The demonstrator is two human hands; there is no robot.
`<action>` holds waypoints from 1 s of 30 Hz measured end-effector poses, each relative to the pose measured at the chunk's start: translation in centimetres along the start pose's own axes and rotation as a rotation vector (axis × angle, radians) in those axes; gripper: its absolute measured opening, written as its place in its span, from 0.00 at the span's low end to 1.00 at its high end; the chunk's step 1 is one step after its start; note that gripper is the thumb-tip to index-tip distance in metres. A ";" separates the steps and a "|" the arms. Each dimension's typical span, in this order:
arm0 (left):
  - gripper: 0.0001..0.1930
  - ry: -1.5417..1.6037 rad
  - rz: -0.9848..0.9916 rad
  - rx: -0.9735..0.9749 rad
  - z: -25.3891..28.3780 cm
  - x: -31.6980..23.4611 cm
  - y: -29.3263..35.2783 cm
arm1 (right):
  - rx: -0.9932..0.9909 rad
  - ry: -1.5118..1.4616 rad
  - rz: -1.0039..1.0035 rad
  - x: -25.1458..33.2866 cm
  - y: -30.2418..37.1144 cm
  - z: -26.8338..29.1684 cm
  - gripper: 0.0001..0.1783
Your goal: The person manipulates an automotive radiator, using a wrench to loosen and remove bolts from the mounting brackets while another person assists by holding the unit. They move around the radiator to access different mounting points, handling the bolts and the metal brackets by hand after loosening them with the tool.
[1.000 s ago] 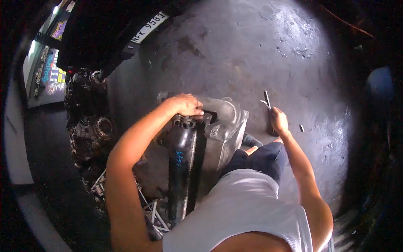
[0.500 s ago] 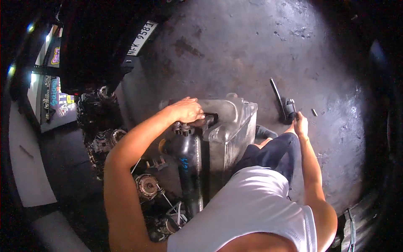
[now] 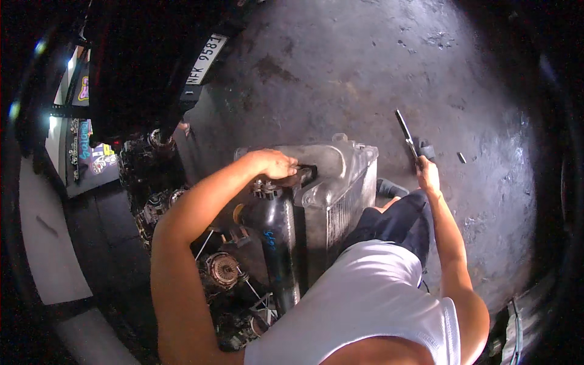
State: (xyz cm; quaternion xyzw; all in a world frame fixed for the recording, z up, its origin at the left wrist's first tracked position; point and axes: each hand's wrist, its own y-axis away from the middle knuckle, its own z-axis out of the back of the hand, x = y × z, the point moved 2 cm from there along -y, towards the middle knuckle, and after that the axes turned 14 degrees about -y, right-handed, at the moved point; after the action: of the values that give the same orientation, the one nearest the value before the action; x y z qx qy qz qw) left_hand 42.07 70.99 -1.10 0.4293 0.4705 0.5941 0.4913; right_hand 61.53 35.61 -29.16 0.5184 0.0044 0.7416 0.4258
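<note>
A grey metal radiator [image 3: 340, 194] stands on edge on the dark concrete floor in front of my knees. My left hand [image 3: 274, 163] rests closed on its top, gripping the rim beside a black hose fitting. A black cylinder [image 3: 277, 243] leans against the radiator's left side. To the right, my right hand [image 3: 427, 173] is closed around the handle of a long thin wrench [image 3: 406, 137] that points away from me, low over the floor. My dark trousers and white shirt fill the lower middle.
Several greasy engine parts and alternators [image 3: 222, 271] are piled at lower left. A vehicle bumper with a white plate [image 3: 207, 58] sits at upper left. A small dark socket [image 3: 427, 149] and a small metal bit [image 3: 462, 157] lie on the floor by the wrench.
My right hand has closed on the wrench lying on the floor at the right. The view shifted and the left hand stayed on the radiator's top.
</note>
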 end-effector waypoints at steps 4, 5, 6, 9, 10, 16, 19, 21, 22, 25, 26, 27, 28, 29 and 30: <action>0.22 0.072 -0.278 -0.114 -1.4 1.6 -1.8 | -0.071 -0.086 0.086 -0.7 -0.2 0.9 0.10; 0.22 0.070 -0.281 -0.115 -1.7 1.5 -1.9 | -0.074 -0.085 0.083 -0.8 -0.1 1.3 0.10; 0.23 0.061 -0.218 -0.142 -1.9 1.5 -2.0 | -0.090 -0.116 0.067 -1.1 -0.2 1.6 0.08; 0.25 -0.011 -0.099 -0.193 -1.6 0.5 -1.3 | -0.094 -0.127 0.048 -0.4 0.2 2.4 0.06; 0.24 -0.027 0.002 -0.142 -0.7 -0.2 -1.0 | -0.102 -0.124 0.030 -0.9 0.3 2.8 0.06; 0.22 -0.022 0.248 -0.082 0.3 -1.5 -0.5 | -0.099 -0.069 0.091 0.8 0.2 3.1 0.07; 0.22 -0.068 0.286 -0.033 0.3 -1.6 -1.1 | -0.042 -0.112 -0.007 2.6 0.1 2.9 0.08; 0.22 -0.091 0.375 -0.024 0.1 -1.5 -1.4 | -0.047 -0.212 0.035 1.7 -0.2 2.2 0.09; 0.23 -0.138 0.313 -0.004 1.0 -2.0 -0.8 | -0.134 -0.238 0.124 -1.1 -0.5 1.5 0.10; 0.23 -0.115 0.170 0.003 0.5 -0.7 1.0 | -0.163 -0.304 -0.038 -2.4 -0.5 1.5 0.11; 0.23 -0.066 0.061 -0.019 0.3 -0.6 1.3 | -0.237 -0.240 -0.028 -4.8 -0.3 1.6 0.12; 0.23 -0.067 0.064 -0.018 -0.1 -0.1 0.7 | -0.311 -0.178 -0.018 -8.0 -0.1 1.8 0.14; 0.23 -0.026 -0.051 -0.054 -0.7 0.5 -0.5 | -0.321 -0.193 -0.140 -10.9 0.3 2.1 0.13; 0.22 0.013 -0.167 -0.092 -0.9 1.0 -1.2 | -0.331 -0.207 -0.263 -13.6 0.9 2.4 0.12; 0.21 -0.012 -0.241 -0.145 -0.1 0.8 -1.5 | -0.318 -0.258 -0.389 -16.0 1.8 2.7 0.11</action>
State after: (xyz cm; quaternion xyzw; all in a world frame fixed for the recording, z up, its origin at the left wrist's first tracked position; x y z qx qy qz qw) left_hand 42.12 71.85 -2.55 0.3366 0.4716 0.5607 0.5915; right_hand 64.06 23.11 -39.37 0.5246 -0.0671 0.5652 0.6331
